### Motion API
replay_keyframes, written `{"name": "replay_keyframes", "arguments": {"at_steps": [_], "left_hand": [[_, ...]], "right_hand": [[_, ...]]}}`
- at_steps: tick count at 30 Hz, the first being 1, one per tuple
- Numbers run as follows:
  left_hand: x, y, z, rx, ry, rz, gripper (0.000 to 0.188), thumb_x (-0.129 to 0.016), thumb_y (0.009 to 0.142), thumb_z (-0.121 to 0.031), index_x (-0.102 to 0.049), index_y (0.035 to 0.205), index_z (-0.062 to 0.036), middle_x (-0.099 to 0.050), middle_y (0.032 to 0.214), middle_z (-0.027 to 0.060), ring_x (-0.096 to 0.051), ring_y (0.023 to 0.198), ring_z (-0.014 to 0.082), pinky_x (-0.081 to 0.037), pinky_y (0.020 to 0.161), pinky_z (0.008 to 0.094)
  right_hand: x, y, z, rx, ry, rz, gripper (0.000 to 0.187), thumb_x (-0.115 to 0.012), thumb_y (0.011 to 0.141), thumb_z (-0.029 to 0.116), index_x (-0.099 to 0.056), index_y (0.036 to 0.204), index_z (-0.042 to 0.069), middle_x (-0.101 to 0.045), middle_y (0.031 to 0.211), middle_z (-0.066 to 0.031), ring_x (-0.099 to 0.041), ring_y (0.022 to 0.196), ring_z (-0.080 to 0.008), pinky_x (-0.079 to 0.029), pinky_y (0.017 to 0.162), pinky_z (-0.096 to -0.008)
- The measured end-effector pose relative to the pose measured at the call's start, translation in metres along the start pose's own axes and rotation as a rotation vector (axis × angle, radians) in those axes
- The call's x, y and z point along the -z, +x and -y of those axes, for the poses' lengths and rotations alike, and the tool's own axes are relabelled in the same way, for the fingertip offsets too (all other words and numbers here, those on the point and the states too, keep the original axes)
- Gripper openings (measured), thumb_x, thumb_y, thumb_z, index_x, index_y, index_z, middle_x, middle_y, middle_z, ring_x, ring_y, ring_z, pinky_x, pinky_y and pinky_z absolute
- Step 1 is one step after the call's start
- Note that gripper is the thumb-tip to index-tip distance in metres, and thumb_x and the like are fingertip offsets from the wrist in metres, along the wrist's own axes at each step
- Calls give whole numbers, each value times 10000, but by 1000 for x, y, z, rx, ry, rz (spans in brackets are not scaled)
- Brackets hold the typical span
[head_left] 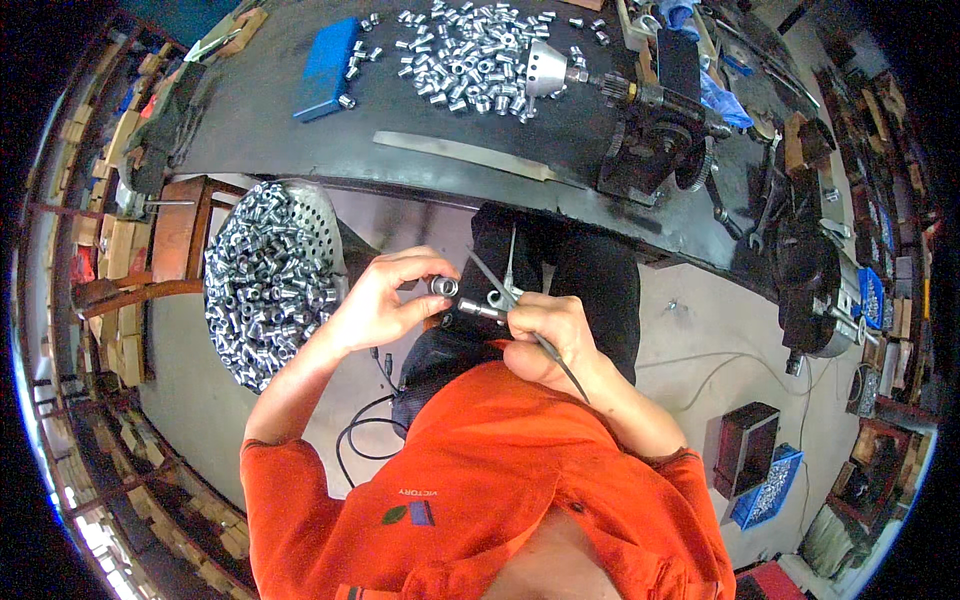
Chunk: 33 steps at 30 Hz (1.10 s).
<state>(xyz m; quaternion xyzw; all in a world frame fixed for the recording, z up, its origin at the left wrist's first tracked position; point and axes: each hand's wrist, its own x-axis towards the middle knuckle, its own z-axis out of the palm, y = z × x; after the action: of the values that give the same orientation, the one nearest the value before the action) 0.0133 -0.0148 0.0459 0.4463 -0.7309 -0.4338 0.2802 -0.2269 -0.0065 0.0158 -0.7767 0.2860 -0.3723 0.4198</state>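
Between thumb and fingers, my left hand [393, 295] pinches a small shiny metal bushing [443, 286], its bore turned upward. Close to its right, my right hand [552, 335] is closed around a long, thin dark file [556, 352] lying slantwise through the fist. The same fist also grips a short cylindrical tool [478, 308] with a bright metal tip pointing at the bushing; a small gap separates them. Beyond that fist a slender shiny metal tool [511, 268] shows above my lap, its kind unclear. A perforated metal bowl [318, 228] heaped with similar metal parts [265, 290] stands left of my left hand.
On the dark workbench [240, 120] lie a pile of metal parts [470, 60], a blue bin [327, 70] and a flat metal strip [460, 153]. A geared fixture [655, 140] stands at the bench's right. A wooden chair [180, 245] is behind the bowl; black cable [345, 440] hangs below it.
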Motion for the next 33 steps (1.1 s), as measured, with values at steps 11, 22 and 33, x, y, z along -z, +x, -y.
{"name": "replay_keyframes", "arguments": {"at_steps": [11,22,33], "left_hand": [[-2,5,0,-31,-16,121,227,-734,754,-75,-657,955,-2,-626,790,54,-593,732,139,-472,639,285],[-21,-2,10,183,-370,56,154,-662,834,-73,-632,961,10,-627,807,58,-609,706,111,-493,617,241],[-11,10,38,-97,574,-295,256,-674,612,-48,-623,863,-50,-502,736,103,-569,634,318,-457,546,396]], "right_hand": [[-5,-2,-1,-50,-139,39,188,-665,615,125,-495,646,53,-495,625,-120,-527,538,-336,-427,485,-437],[-1,-8,-11,-118,6,28,214,-646,636,89,-437,639,41,-436,593,-114,-459,499,-304,-359,467,-369],[14,-12,28,87,119,88,267,-621,643,129,-362,617,68,-351,589,-76,-407,476,-268,-284,429,-373]]}}
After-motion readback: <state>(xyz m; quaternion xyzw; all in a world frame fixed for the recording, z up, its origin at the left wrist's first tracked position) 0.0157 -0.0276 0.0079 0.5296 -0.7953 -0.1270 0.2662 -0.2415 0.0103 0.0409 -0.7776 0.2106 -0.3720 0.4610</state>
